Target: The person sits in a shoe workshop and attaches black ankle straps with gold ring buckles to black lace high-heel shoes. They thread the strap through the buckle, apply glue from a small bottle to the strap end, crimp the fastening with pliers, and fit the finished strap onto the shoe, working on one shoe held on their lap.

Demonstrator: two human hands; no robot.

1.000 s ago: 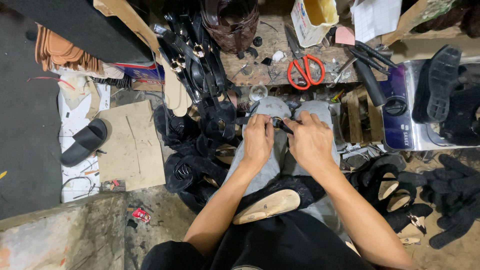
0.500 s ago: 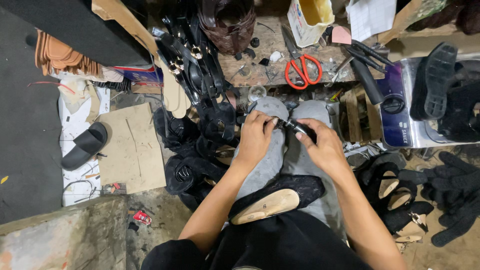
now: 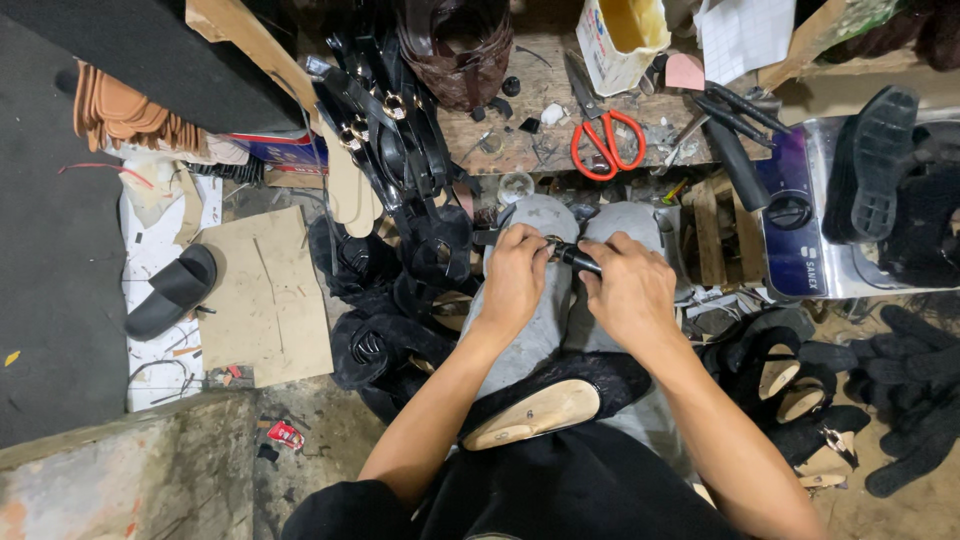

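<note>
Over my grey-trousered knees, my left hand (image 3: 515, 275) pinches a thin black strap with a small metal buckle (image 3: 551, 241). My right hand (image 3: 630, 290) grips a short black-handled tool (image 3: 580, 259) whose tip meets the buckle between both hands. A black shoe with a tan insole (image 3: 545, 408) lies across my lap, closer to me than the hands. What the tool's tip does at the buckle is hidden by my fingers.
Red-handled scissors (image 3: 606, 142) and a yellow-white glue tub (image 3: 625, 35) sit on the wooden bench (image 3: 520, 110) ahead. Black buckled straps (image 3: 390, 140) hang left, above cardboard (image 3: 265, 295) and a black slide sandal (image 3: 172, 290). Black shoes (image 3: 790, 375) pile right, below a silver appliance (image 3: 800, 215).
My right hand, which had swung out to the right half a second ago, has come back in, and both hands meet again at the buckle.
</note>
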